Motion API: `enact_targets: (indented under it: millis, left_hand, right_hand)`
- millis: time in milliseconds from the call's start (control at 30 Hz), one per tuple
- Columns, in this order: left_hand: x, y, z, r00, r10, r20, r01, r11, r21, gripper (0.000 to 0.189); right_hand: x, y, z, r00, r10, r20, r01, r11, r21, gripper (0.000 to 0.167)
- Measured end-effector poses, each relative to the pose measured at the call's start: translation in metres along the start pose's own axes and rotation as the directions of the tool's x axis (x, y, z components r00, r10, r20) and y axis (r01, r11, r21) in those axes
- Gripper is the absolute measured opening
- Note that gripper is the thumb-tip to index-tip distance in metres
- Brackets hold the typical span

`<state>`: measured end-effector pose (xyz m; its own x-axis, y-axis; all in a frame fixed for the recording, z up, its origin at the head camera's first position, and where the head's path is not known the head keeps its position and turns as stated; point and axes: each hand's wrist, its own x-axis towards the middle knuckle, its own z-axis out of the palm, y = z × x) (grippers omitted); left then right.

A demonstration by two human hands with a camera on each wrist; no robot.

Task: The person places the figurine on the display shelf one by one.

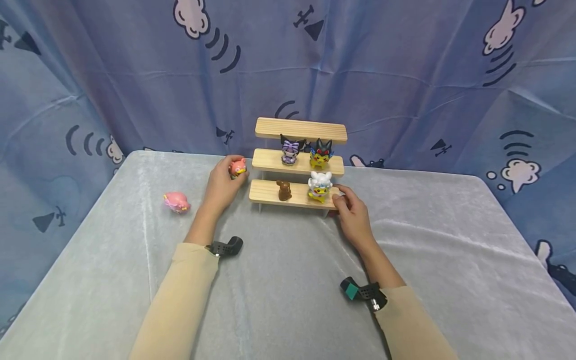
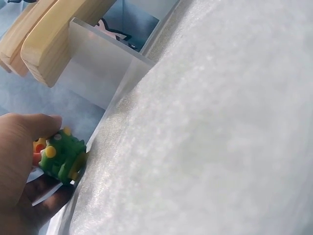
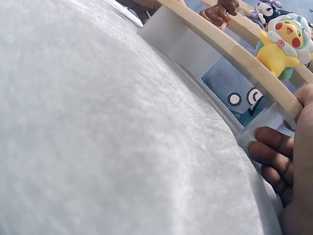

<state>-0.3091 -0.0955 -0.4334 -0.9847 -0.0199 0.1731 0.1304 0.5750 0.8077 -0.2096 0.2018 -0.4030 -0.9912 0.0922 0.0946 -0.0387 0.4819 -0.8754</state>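
Note:
A three-tier wooden display stand point(image 1: 294, 194) with clear supports stands toward the back of the table. My left hand point(image 1: 223, 182), just left of the stand, holds a small figurine point(image 1: 238, 167). The figurine is pink with a yellow muzzle from the head view; its other side point(image 2: 63, 154) is green with yellow knobs. At the stand's right end my right hand point(image 1: 353, 212) grips the lowest shelf, thumb at the board's edge. Close to that thumb stands a white-hooded yellow figurine point(image 1: 320, 187). Further left on the same shelf sits a brown figurine point(image 1: 284, 191).
The middle shelf holds a purple-and-black figurine point(image 1: 290, 151) and a yellow figurine with a dark hood point(image 1: 321, 154). A pink figurine point(image 1: 177, 202) lies on the table left of my left arm. A patterned curtain point(image 1: 382, 75) hangs behind the grey cloth-covered table point(image 1: 288, 285).

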Motion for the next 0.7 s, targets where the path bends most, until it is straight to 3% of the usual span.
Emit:
enact_targets:
  millis: [333,567,700]
  left_hand:
    - [0.001,0.0,0.0,1.0,-0.011,-0.004,0.011,1.0,0.002,0.045]
    - [0.0,-0.001,0.0,1.0,-0.006,-0.007,0.006,1.0,0.001,0.045]
    - [0.001,-0.001,0.0,1.0,-0.006,-0.009,0.006,1.0,0.0,0.044]
  right_hand:
    - [0.001,-0.001,0.0,1.0,0.009,0.005,-0.008,1.0,-0.014,0.037]
    - [0.015,0.034,0.006,1.0,0.023,-0.002,-0.023,0.999,-0.029,0.038]
    - [0.017,0.038,0.006,1.0,0.018,-0.008,-0.019,0.999,-0.037,0.038]
